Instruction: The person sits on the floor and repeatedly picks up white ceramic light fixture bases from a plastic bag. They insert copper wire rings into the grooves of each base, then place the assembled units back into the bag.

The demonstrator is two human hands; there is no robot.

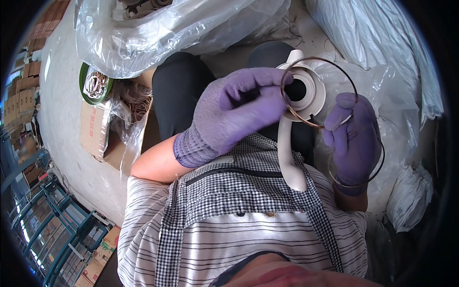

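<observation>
Both my hands wear purple gloves. Between them is a thin copper-coloured ring, raised in front of my lap. My left hand has its thumb and fingertips closed at the ring's left side. On the right, the curled fingers of my right hand close around the ring's other side. A thin metal loop hangs around my right wrist; whether it joins the ring I cannot tell. Behind the ring, over my lap, is an off-white round plastic part with a dark central opening and a long curved handle.
At left, an open cardboard box holds copper-coloured rings and plastic film. A green round container with more rings sits on its edge. Clear plastic sheeting lies ahead, white plastic bags at right. A blue-green metal frame stands far left.
</observation>
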